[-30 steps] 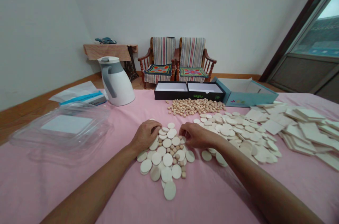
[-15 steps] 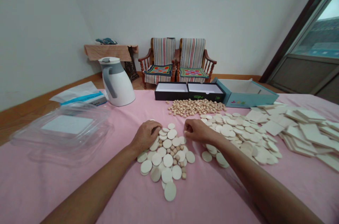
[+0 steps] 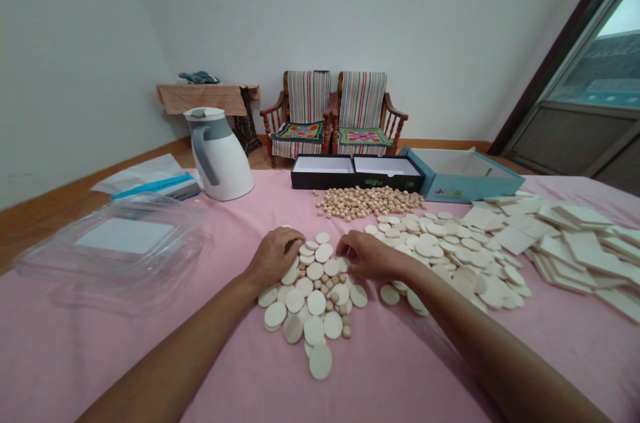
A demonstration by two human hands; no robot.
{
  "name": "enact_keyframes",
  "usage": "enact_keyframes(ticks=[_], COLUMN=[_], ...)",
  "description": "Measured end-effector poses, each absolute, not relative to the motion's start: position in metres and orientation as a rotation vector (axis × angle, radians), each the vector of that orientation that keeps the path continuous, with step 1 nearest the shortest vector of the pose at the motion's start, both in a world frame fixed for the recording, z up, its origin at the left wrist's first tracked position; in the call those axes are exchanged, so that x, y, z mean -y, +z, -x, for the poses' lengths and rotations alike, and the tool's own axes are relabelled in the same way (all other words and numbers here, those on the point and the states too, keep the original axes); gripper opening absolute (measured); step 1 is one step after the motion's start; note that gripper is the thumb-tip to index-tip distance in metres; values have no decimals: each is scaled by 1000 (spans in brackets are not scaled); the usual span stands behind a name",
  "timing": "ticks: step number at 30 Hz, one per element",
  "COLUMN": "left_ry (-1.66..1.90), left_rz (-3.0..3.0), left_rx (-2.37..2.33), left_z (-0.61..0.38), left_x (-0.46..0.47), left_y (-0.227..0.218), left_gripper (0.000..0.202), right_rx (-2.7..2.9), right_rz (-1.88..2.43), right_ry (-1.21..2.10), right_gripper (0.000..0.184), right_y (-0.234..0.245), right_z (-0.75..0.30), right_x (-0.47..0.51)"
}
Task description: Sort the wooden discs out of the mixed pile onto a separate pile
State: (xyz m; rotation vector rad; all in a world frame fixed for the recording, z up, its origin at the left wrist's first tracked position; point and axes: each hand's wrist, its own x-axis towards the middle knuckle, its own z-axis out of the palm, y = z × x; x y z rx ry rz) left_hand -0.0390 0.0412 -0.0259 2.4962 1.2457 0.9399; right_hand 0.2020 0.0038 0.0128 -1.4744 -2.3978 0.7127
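A loose pile of pale round wooden discs (image 3: 316,303) lies before me, with small wooden cubes (image 3: 329,284) scattered among them. My left hand (image 3: 275,255) rests at the pile's upper left edge, fingers loosely bent, with a gap between thumb and forefinger. At the upper right edge is my right hand (image 3: 367,256). Its fingers are curled in towards the thumb, close to the discs; whatever they may hold is hidden. Beside and partly behind my right forearm spreads a larger heap of discs (image 3: 430,246).
Beyond lie a heap of wooden cubes (image 3: 367,201), black boxes (image 3: 323,179) and a blue box (image 3: 450,191). Square wooden tiles (image 3: 585,246) are stacked at right. A white jug (image 3: 225,163), a clear plastic container (image 3: 115,243) and a blue-and-white packet (image 3: 155,186) stand at left.
My right hand has moved left, to the edge of the near disc pile. My left hand has stayed in place.
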Motion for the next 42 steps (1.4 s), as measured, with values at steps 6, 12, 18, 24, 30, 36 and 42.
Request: enact_keyframes(ticks=[6,12,18,24,30,36,42], left_ry=[944,942,945,946,945,928,921], left_rz=[-2488,-2504,-2513,-2509,-2509,-2517,-2513], left_rx=[-1252,-1236,-1239,-1238,-1230,-1237,-1238], left_z=[39,39,40,38,38,38,38], left_x=[-41,-41,-42,-42,-43,-41,-40], left_y=[-27,-26,-27,-26,-25,-25,-24], left_gripper=[17,18,18,19,19,18,19], right_rx=[2493,2535,2377,2062,2154,2504,2592], right_rz=[1407,1487,1810,2040,1693,1226,1055], right_ry=[625,443,211,-174,51,250,326], right_gripper=[30,27,28,27,19,41,38], right_y=[13,17,45,57,49,14,-5], right_z=[-202,-201,-246,-323,-275,-187,-169], right_x=[0,4,14,20,14,-17,-51])
